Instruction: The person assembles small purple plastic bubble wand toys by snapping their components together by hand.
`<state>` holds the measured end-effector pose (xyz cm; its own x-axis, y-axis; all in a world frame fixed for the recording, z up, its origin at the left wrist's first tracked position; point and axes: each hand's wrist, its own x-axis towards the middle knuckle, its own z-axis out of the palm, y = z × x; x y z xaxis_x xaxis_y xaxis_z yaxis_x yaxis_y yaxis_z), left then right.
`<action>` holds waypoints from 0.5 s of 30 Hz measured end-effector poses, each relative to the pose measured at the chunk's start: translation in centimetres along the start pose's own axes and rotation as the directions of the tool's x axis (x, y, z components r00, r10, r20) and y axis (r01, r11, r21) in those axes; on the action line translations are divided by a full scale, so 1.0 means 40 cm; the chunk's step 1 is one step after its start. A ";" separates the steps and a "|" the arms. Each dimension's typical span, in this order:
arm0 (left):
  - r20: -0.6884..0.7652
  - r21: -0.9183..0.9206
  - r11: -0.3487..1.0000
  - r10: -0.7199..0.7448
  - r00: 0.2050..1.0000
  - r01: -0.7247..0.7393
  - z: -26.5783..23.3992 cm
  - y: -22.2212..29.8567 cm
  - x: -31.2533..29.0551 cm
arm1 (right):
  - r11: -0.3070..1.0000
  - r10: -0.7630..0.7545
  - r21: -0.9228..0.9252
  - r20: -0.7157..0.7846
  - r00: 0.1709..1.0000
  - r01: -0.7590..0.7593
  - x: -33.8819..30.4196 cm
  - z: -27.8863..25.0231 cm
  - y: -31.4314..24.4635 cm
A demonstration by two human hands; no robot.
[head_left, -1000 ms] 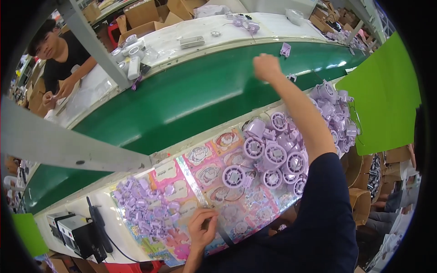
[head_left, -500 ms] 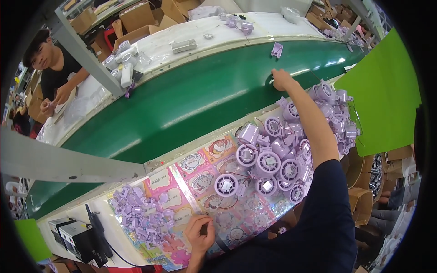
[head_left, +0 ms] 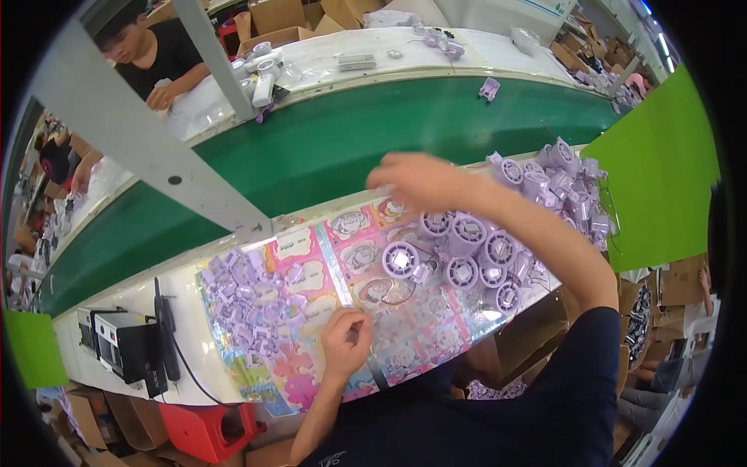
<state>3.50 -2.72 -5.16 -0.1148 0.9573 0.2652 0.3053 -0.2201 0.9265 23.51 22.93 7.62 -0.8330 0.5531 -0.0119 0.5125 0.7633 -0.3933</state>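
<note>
My left hand [head_left: 346, 342] is loosely curled at the near edge of a cartoon-printed sheet [head_left: 319, 275]; nothing shows in it. Blurred by motion, my right hand [head_left: 420, 180] hangs over the sheet's far edge beside the green belt, and I cannot make out its fingertips. Under and right of that forearm lie several round lilac plastic housings [head_left: 498, 249] with slotted rims and thin wires. One lilac housing [head_left: 400, 260] sits apart, left of the group. A heap of small lilac plastic parts [head_left: 249, 300] covers the sheet's left part.
The green conveyor belt [head_left: 334, 124] runs along the far side, carrying one lilac part [head_left: 489, 89]. A grey metal post [head_left: 156, 128] slants across the left. A black box [head_left: 124, 342] with a corded tool [head_left: 165, 327] stands left. A co-worker [head_left: 156, 58] sits beyond the belt.
My right hand has come back from over the belt, moving left and nearer. My left hand stays curled near the sheet's edge. The view has shifted, and the co-worker's head is now lowered.
</note>
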 end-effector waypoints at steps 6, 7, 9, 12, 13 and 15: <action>0.037 -0.061 0.998 0.024 0.999 -0.022 -0.002 -0.014 -0.007 | 0.954 -0.264 0.183 0.134 0.955 0.238 0.112 0.178 -0.247; 0.047 -0.063 0.998 0.021 0.999 -0.018 -0.002 -0.020 -0.006 | 0.956 -0.258 0.175 0.129 0.957 0.234 0.137 0.192 -0.257; 0.061 -0.065 0.998 0.026 0.998 -0.022 -0.003 -0.020 -0.005 | 0.869 -0.399 0.293 -0.062 0.915 0.399 0.176 0.210 -0.267; 0.065 -0.086 0.996 0.028 0.997 -0.022 -0.003 -0.019 -0.003 | 0.877 -0.317 0.331 -0.145 0.937 0.348 0.222 0.185 -0.235; 0.061 -0.078 0.997 0.024 0.998 -0.019 -0.007 -0.017 -0.004 | 0.931 -0.218 0.278 -0.096 0.971 0.236 0.218 0.143 -0.235; 0.057 -0.072 0.997 0.021 0.998 -0.017 -0.010 -0.013 -0.006 | 0.981 -0.071 0.176 -0.029 0.997 0.075 0.202 0.092 -0.175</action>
<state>3.00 -2.92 -5.60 -0.0545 0.9616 0.2690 0.2379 -0.2492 0.9388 12.42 20.82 6.90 -0.8607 0.5073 0.0431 0.4037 0.7317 -0.5491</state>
